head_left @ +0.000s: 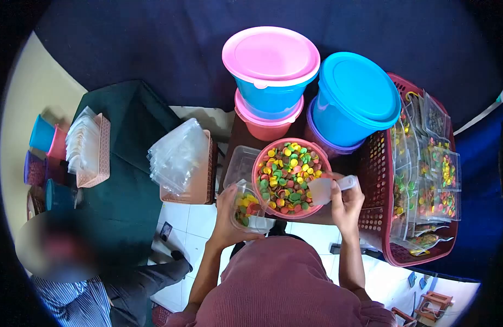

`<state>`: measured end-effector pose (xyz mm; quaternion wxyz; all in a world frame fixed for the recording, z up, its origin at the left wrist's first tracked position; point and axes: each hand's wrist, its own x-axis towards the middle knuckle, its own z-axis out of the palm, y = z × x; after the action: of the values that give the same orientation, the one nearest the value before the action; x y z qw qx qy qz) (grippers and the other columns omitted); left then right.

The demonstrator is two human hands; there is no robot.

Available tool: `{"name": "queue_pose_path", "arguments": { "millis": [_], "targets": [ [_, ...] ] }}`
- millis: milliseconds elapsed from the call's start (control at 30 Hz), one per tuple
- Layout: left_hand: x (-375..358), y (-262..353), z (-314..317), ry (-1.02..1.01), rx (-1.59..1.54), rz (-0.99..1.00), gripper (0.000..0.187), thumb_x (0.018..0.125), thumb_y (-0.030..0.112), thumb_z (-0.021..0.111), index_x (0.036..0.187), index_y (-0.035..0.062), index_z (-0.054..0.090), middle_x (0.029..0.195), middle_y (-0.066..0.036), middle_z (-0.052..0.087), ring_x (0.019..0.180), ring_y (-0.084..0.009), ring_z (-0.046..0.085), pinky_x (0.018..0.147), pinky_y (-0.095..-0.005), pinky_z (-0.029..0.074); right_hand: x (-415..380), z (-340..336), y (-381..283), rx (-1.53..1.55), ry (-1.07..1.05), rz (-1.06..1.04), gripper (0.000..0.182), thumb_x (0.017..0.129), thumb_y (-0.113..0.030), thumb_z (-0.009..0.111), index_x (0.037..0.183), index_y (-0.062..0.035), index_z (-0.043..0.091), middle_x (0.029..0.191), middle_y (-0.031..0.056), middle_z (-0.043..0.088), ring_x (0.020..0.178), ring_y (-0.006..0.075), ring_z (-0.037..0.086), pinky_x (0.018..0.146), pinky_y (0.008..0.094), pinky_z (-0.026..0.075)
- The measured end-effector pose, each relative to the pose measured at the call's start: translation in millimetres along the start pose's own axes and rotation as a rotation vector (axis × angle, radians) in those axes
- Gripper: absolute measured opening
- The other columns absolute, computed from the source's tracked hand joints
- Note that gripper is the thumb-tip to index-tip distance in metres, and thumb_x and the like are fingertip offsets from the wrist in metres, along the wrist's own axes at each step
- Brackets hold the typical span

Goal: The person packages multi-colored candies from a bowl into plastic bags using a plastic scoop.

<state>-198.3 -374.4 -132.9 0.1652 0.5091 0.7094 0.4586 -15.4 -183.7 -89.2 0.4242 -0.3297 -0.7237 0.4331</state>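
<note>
Head view looked straight down on a pink bowl point(291, 177) heaped with coloured round chips; all places below are taken from it.

- Left hand point(229, 210), just left of the bowl's near rim, was closed around a small clear bag point(247, 209) partly filled with the same chips, its mouth tilted toward the bowl.
- Right hand point(347, 204), at the bowl's right rim, gripped a translucent scoop point(323, 189) whose cup lay over the chips at the bowl's right edge.
- Open room: narrow. A red basket point(378, 180) of filled packets pressed close on the bowl's right, touching or nearly touching the right hand. A clear tub point(241, 162) sat against the bowl's left rim.
- Behind the bowl: a pink-lidded blue tub point(270, 82) stacked on a pink one, and a blue-lidded tub point(355, 98), both crowding the far rim.
- Further left: a tray of empty clear bags point(178, 155), then a second tray point(96, 150) on dark cloth.
- Well to the lower left, another person's striped sleeve point(71, 302).
</note>
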Motion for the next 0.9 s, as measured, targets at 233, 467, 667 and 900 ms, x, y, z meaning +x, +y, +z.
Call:
{"name": "queue_pose_path", "arguments": {
  "millis": [233, 467, 667, 900],
  "targets": [
    [-10.7, 8.1, 0.2, 0.111, -0.041, -0.044, 0.123, 0.031, 0.033, 0.086, 0.13, 0.0059, 0.019, 0.127, -0.018, 0.026, 0.119, -0.0348, 0.025, 0.098, -0.0424, 0.026, 15.0, 43.9, 1.4, 0.22, -0.107, -0.035, 0.024, 0.086, -0.009, 0.045, 0.104, -0.0031, 0.03, 0.081, 0.0098, 0.058, 0.05, 0.0056, 0.047, 0.043, 0.0178, 0.038],
    [-23.3, 11.3, 0.5, 0.147, -0.014, -0.129, 0.125, 0.03, 0.031, 0.086, 0.13, 0.0035, 0.017, 0.126, -0.02, 0.026, 0.118, -0.0352, 0.027, 0.098, -0.0423, 0.026, 12.0, 79.2, -3.9, 0.047, -0.329, -0.173, 0.011, 0.086, -0.009, 0.043, 0.093, -0.0001, 0.045, 0.077, 0.012, 0.056, 0.061, 0.0179, 0.056, 0.054, 0.0278, 0.043],
    [-22.7, 8.3, -1.3, 0.153, -0.007, -0.126, 0.124, 0.031, 0.033, 0.086, 0.13, 0.0022, 0.018, 0.126, -0.021, 0.027, 0.116, -0.0351, 0.028, 0.097, -0.0423, 0.026, 7.7, 85.5, -14.5, 0.037, -0.313, -0.21, 0.011, 0.084, -0.006, 0.045, 0.092, 0.0009, 0.042, 0.077, 0.0191, 0.055, 0.069, 0.0358, 0.056, 0.06, 0.0399, 0.044],
    [-14.7, -0.6, 0.3, 0.113, -0.053, -0.088, 0.121, 0.033, 0.039, 0.085, 0.129, 0.0027, 0.02, 0.125, -0.02, 0.029, 0.116, -0.0351, 0.028, 0.097, -0.0427, 0.025, 1.1, 97.4, 7.3, -0.025, -0.414, -0.2, 0.01, 0.083, -0.006, 0.045, 0.091, -0.0013, 0.042, 0.077, 0.018, 0.057, 0.064, 0.034, 0.058, 0.055, 0.039, 0.045]
  ]
}}
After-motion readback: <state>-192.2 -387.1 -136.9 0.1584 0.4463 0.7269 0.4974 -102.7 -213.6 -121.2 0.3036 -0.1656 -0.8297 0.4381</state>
